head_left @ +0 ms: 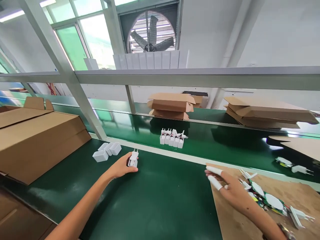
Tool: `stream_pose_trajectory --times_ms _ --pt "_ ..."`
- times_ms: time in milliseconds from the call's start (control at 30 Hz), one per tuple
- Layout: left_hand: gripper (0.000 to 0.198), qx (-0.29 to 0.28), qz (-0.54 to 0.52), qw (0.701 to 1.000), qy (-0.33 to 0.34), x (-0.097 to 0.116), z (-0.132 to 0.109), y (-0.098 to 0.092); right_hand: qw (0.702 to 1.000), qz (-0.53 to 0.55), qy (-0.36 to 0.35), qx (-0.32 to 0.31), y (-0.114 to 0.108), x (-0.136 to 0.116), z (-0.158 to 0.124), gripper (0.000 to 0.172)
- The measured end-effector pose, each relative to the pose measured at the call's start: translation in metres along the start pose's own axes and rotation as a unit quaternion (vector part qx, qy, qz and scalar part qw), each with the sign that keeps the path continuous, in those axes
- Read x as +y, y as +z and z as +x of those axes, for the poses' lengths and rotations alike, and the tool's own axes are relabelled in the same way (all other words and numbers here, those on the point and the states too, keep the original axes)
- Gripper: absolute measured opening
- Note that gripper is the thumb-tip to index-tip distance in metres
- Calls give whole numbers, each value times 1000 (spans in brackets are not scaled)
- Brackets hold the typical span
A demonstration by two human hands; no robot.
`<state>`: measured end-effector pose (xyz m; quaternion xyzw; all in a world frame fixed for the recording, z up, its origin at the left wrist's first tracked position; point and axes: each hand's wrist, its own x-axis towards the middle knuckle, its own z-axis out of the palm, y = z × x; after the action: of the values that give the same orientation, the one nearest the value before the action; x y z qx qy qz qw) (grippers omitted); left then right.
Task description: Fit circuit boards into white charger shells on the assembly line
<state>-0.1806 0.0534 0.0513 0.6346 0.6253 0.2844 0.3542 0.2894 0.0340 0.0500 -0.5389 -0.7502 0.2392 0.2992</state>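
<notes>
My left hand is closed around a white plug housing, its two pins pointing up. Just left of it, several white plastic cases stand on the green work surface. White finger covers sit on fingers of my right hand, which hovers, fingers stretched out, at the left edge of a brown cardboard sheet. No object shows in that hand. Beside it on the sheet lie several green circuit boards with round white parts, along with white plug pieces.
A row of white cases with plugs stands on the green belt behind a pale rail. More boards and a plug lie on the belt at right. Large cardboard boxes fill the left. Flattened cartons lie at the back.
</notes>
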Motion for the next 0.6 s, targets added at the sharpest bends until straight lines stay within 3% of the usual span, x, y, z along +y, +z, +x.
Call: stream_pose_trajectory --times_ms 67,167,300,367,433,500,600 --pt "57 -10 -16 1000 22 13 8 23 997 21 -35 -59 17 -21 -13 35" --pt "57 -37 -13 997 71 49 23 74 985 -8 -114 -131 46 -41 -21 31" --pt "58 -89 2 988 127 96 35 145 969 -88 -207 -99 73 -33 -27 33" --pt "66 -106 4 984 143 107 36 168 970 -84 -218 -66 78 -22 -30 33" --pt "84 -99 19 981 167 107 35 172 971 -65 -227 -42 81 -10 -34 35" --pt "95 -56 62 978 190 98 31 157 968 -52 -243 -25 82 -1 -37 38" --pt "76 64 148 967 195 80 22 117 963 -62 -261 -3 85 1 -40 38"
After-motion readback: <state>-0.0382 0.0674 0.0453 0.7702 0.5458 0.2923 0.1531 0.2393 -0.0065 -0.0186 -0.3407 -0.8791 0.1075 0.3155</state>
